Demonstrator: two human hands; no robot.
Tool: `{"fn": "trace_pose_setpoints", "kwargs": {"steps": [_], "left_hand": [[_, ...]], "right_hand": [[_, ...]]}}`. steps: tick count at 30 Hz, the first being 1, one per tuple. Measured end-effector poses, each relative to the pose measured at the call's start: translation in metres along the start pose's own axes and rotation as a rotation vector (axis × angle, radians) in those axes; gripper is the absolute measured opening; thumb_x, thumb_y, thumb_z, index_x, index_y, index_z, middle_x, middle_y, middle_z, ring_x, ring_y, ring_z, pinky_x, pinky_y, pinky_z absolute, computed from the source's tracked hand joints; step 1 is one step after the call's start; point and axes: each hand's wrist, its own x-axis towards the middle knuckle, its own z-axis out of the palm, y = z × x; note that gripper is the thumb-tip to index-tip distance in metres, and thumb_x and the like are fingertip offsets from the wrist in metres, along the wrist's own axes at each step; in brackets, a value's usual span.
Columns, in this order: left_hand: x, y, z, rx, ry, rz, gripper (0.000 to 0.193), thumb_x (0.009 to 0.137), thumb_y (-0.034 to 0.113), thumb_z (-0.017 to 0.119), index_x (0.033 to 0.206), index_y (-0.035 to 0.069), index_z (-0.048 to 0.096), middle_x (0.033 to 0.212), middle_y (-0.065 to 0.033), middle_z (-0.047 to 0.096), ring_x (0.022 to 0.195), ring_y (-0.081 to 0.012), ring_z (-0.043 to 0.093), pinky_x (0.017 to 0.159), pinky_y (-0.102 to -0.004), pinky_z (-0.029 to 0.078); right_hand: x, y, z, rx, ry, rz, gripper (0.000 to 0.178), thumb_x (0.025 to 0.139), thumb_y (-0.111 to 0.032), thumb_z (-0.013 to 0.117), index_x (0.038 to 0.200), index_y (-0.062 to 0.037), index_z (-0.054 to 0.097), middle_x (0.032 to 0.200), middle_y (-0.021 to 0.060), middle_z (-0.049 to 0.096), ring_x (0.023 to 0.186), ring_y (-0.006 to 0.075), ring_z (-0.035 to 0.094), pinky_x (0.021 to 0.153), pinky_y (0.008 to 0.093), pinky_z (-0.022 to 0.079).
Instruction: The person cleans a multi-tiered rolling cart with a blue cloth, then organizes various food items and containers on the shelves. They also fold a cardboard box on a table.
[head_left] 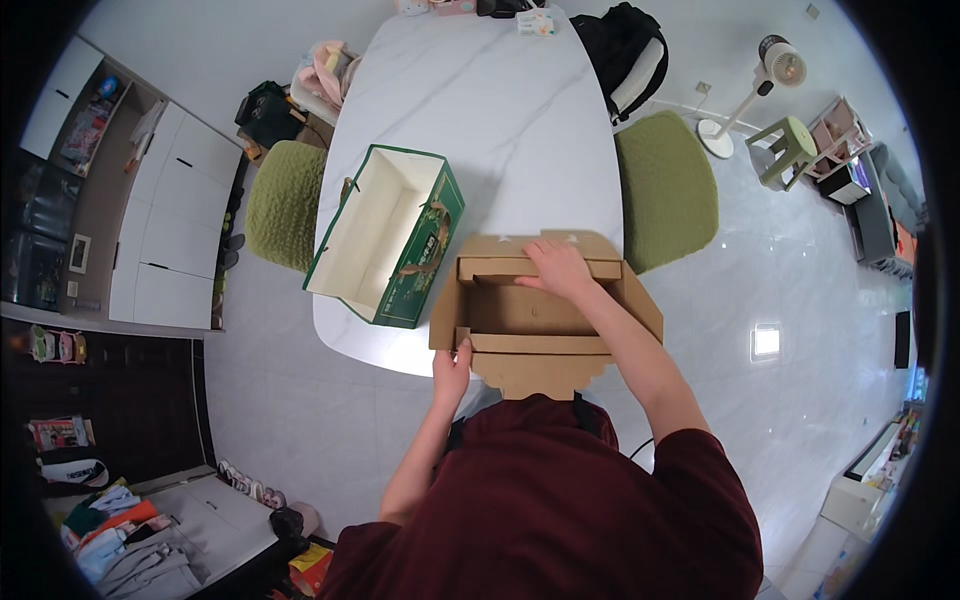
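An open brown cardboard box point(545, 344) with its flaps spread is in front of me, over the near right edge of the table. My left hand point(452, 376) grips its near left corner, thumb on the upper edge and the other fingers mostly hidden. Across the far wall reaches my right hand point(558, 268), with fingers over the folded panel and the thumb on its inner side. Nothing loose shows inside the box. Left of it, a green paper gift bag point(424, 262) with a cream inside and cord handles has its mouth open.
Both stand by the white marbled table point(480, 95). Green-covered chairs flank it, one at the left point(285, 205) and one at the right point(668, 190). A black backpack point(622, 55) is at the far right. Beyond are a white fan point(750, 95) and a green stool point(788, 147).
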Motion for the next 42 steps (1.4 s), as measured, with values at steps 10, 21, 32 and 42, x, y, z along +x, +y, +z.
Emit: {"fn": "trace_pose_setpoints", "kwargs": {"steps": [10, 21, 32, 42], "left_hand": [[-0.003, 0.016, 0.002, 0.137, 0.008, 0.074, 0.030, 0.096, 0.019, 0.054, 0.113, -0.005, 0.053, 0.098, -0.0164, 0.064, 0.088, -0.0242, 0.062, 0.077, -0.0349, 0.048], [-0.006, 0.016, -0.005, 0.180, -0.059, 0.057, 0.037, 0.097, 0.022, 0.053, 0.121, -0.005, 0.049, 0.105, -0.0171, 0.063, 0.095, -0.0239, 0.062, 0.083, -0.0352, 0.049], [-0.004, 0.012, -0.004, 0.107, -0.031, 0.081, 0.031, 0.095, 0.021, 0.055, 0.114, -0.004, 0.055, 0.105, -0.0184, 0.063, 0.097, -0.0285, 0.061, 0.084, -0.0354, 0.047], [0.001, -0.001, -0.011, 0.215, -0.101, 0.094, 0.036, 0.096, 0.022, 0.054, 0.122, -0.003, 0.049, 0.106, -0.0150, 0.063, 0.095, -0.0217, 0.060, 0.083, -0.0339, 0.048]], "right_hand": [[-0.075, -0.068, -0.031, 0.365, -0.157, -0.137, 0.072, 0.077, -0.046, 0.070, 0.129, -0.0009, 0.048, 0.127, 0.0198, 0.052, 0.116, 0.0355, 0.051, 0.101, 0.0450, 0.039], [-0.107, -0.074, -0.011, 0.300, -0.223, 0.067, 0.052, 0.078, -0.045, 0.068, 0.112, -0.0059, 0.058, 0.108, 0.0132, 0.062, 0.104, 0.0301, 0.059, 0.089, 0.0411, 0.045], [-0.108, -0.058, -0.010, 0.487, -0.276, 0.097, 0.043, 0.085, -0.040, 0.062, 0.111, -0.0064, 0.058, 0.103, 0.0138, 0.063, 0.100, 0.0320, 0.059, 0.084, 0.0425, 0.049], [-0.078, -0.054, -0.016, 0.083, -0.243, -0.190, 0.046, 0.079, -0.025, 0.071, 0.116, -0.0058, 0.051, 0.089, 0.0136, 0.065, 0.087, 0.0304, 0.064, 0.074, 0.0419, 0.050]]}}
